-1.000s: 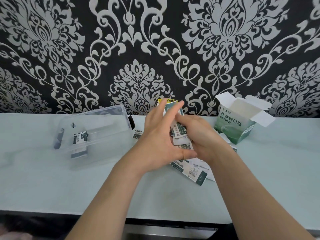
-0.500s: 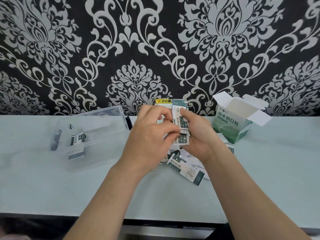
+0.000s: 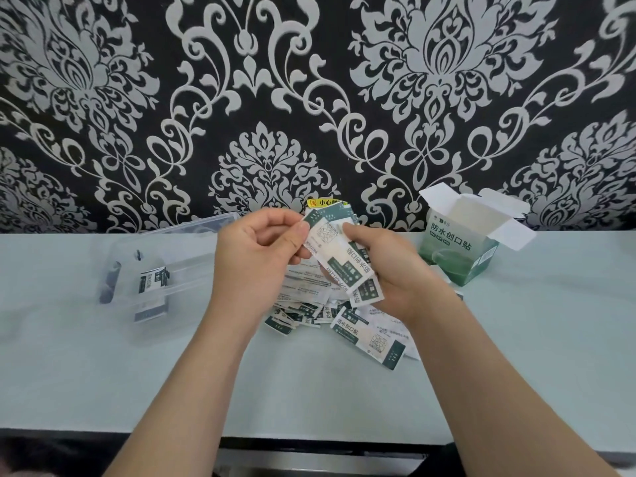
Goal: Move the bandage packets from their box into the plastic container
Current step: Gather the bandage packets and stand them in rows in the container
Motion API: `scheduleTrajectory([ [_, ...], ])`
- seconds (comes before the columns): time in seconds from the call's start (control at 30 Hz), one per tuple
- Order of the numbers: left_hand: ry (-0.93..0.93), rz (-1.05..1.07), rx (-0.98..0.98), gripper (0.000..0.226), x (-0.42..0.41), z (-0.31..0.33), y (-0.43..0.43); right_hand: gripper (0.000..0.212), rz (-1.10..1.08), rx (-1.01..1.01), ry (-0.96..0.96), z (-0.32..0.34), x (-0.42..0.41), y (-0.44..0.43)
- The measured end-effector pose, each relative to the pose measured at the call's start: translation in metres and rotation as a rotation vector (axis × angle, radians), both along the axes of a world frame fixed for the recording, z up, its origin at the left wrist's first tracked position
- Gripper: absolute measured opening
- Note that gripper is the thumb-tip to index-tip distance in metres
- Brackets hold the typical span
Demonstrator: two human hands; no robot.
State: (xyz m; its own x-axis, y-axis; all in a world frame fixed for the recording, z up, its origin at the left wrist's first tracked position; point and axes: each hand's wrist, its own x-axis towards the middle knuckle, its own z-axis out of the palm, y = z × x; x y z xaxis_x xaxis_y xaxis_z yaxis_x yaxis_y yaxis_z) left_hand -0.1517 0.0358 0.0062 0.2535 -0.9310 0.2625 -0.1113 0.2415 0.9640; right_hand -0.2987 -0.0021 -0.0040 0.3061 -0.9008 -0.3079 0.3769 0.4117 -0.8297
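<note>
Held packets (image 3: 335, 251) spread wider, pile (image 3: 303, 309) below

Soft, even light fills the scene, and the pale tabletop (image 3: 516, 356) reads bright with a cool green cast; shadows on it are faint. Below its near edge everything drops to black. The wide lens stretches the wallpaper (image 3: 137, 98) toward the upper corners. By the far edge, the plastic container (image 3: 192, 263) looks washed out, perhaps from glare. Print on the bandage packets (image 3: 364, 335) is soft.
</note>
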Motion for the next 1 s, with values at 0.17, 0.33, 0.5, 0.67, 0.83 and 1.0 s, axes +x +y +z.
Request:
scheduleTrajectory([
  [0.17,-0.177,0.138,-0.052,0.02,0.003,-0.005,-0.005,0.03,0.167,-0.003,-0.003,0.004,0.002,0.007],
  [0.33,-0.53,0.223,-0.128,0.031,0.0,-0.008,-0.004,0.031,0.257,-0.031,-0.042,0.0,0.007,0.006],
  [0.5,-0.657,-0.348,0.053,0.104,-0.011,0.006,0.013,0.025,0.143,-0.022,-0.002,-0.006,0.005,0.001],
  [0.67,-1.018,-0.361,0.073,0.127,-0.024,-0.007,0.013,0.04,0.108,-0.042,0.044,-0.003,0.014,0.005],
  [0.83,-0.969,-0.289,0.027,0.121,-0.02,-0.012,0.008,0.018,0.151,-0.171,0.122,-0.01,0.01,0.003],
  [1.0,-0.856,-0.228,0.021,0.113,-0.01,-0.009,0.003,0.037,0.286,-0.219,0.121,-0.008,0.008,0.005],
])
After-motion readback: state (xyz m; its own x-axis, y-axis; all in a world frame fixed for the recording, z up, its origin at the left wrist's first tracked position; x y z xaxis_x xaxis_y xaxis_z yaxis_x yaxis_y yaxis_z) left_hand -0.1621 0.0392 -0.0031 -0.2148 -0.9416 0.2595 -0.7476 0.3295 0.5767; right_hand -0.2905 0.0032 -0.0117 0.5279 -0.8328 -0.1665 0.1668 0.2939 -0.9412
